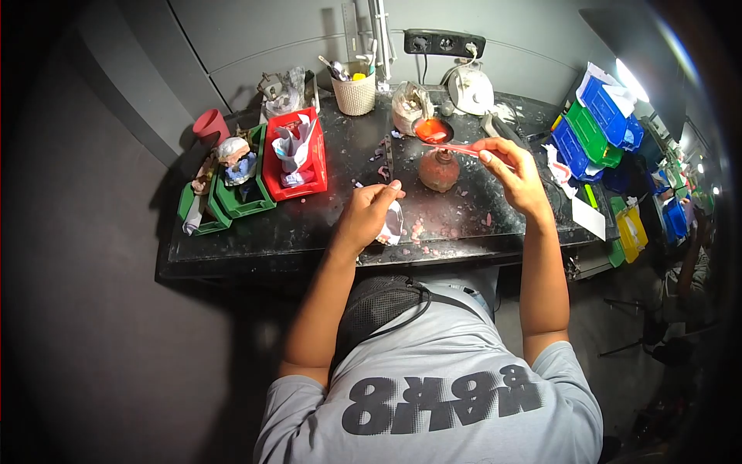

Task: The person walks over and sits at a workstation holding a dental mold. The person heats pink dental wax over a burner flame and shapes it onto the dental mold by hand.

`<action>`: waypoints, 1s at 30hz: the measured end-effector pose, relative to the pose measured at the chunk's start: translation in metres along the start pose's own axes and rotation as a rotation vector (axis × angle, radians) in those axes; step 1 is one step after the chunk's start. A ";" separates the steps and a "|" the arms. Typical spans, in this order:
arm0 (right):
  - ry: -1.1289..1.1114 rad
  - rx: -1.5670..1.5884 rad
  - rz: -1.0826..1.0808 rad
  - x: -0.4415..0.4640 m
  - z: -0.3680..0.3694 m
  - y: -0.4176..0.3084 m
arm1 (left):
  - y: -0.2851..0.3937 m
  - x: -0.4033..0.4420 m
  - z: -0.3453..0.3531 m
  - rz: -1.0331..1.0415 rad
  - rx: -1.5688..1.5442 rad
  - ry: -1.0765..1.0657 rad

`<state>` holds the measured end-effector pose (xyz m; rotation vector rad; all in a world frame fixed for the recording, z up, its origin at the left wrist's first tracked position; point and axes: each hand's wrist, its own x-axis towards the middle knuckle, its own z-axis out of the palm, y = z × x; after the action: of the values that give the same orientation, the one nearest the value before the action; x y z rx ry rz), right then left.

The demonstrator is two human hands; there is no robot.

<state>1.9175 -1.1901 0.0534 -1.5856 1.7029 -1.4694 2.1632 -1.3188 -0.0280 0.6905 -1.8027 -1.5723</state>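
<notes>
My left hand (366, 217) is closed, thumb on top, around a white piece (393, 223) that looks like a plaster dental cast; the hand hides much of it. My right hand (510, 172) pinches a thin pinkish-red strip (457, 148), whose far end points left, just in front of a dark pan of glowing red-orange material (433, 131). Below the strip stands a round, reddish burner (439, 171), its top close to the strip. Any flame is too faint to make out.
Pink and white scraps litter the black table (301, 240). Left stand a red bin (318, 166), green bins (246, 203) and a red cup (209, 124). Behind are a tool basket (355, 94), a clear bag (410, 107) and a power strip (445, 42). Blue and green bins (595, 131) are stacked right.
</notes>
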 end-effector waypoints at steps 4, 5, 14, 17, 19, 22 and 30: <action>0.031 -0.023 -0.009 0.002 -0.001 0.011 | 0.000 0.000 0.000 -0.018 -0.024 0.001; 0.037 -0.062 0.019 0.004 -0.002 0.014 | -0.001 0.000 0.000 -0.017 -0.024 0.001; 0.095 -0.214 0.091 0.013 -0.005 0.037 | 0.007 -0.003 0.000 -0.036 -0.023 -0.004; 0.108 -0.217 0.099 0.012 -0.005 0.040 | 0.014 -0.006 0.000 -0.071 -0.019 -0.023; 0.114 -0.219 0.093 0.012 -0.005 0.041 | 0.008 -0.004 0.000 -0.042 -0.006 -0.017; 0.132 -0.196 0.080 0.009 -0.006 0.040 | 0.005 -0.002 0.000 0.026 0.019 -0.009; 0.132 -0.123 0.026 -0.007 -0.011 0.021 | 0.003 -0.002 -0.001 -0.029 -0.031 -0.034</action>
<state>1.9001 -1.1832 0.0375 -1.5515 1.9137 -1.5126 2.1650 -1.3175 -0.0248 0.6819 -1.7970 -1.6368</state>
